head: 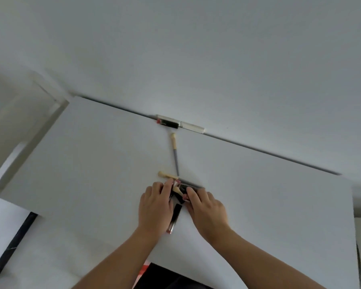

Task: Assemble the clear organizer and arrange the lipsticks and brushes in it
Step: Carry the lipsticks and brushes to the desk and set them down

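Both hands meet at the middle of the white table over a small cluster of dark lipsticks and a cream-tipped brush. My left hand curls its fingers round the cluster from the left. From the right, my right hand grips the same cluster. A long black lipstick tube pokes out toward me between the wrists. A thin grey edge shows just behind the fingers; I cannot tell whether it is the clear organizer. Another brush lies just behind my left hand.
A grey-handled brush lies farther back. At the table's back edge against the wall sit a black lipstick and a white tube. A white board with a black edge lies at the left. The table ends at the right.
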A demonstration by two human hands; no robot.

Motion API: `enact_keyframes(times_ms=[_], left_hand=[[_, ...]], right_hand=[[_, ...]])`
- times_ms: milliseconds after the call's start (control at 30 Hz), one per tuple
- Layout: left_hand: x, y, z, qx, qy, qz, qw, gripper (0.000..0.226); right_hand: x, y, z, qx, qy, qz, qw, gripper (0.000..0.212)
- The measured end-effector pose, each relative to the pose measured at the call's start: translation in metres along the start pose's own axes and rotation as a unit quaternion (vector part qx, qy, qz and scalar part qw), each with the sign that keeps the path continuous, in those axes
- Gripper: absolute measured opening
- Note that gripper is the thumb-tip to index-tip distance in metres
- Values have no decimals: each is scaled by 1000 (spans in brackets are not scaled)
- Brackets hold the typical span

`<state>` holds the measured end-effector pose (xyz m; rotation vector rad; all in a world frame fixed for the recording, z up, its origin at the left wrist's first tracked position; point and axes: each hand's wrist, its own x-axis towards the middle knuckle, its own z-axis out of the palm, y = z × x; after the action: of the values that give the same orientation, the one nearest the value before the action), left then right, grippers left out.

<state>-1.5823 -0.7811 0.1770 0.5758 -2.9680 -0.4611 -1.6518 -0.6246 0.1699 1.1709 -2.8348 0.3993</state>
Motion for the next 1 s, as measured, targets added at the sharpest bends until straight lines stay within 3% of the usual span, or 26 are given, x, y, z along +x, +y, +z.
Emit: enact_keyframes(times_ms=[267, 567, 867, 1000], left_hand=[[30, 0, -1, 3, 8, -14, 1000, 56], [49, -7, 1, -23, 33, -19, 999, 63], [40, -12, 1, -86, 2, -15, 996, 63], [23, -15, -3, -76, 1, 44, 996, 72]], right_hand=[[29, 5, -2, 22, -20, 47, 998, 30], [48, 16, -2, 13, -69, 104, 992, 47], [39, 27, 12, -27, -17, 119, 992, 58], [38, 28, 9, -27, 2, 132, 991, 61]])
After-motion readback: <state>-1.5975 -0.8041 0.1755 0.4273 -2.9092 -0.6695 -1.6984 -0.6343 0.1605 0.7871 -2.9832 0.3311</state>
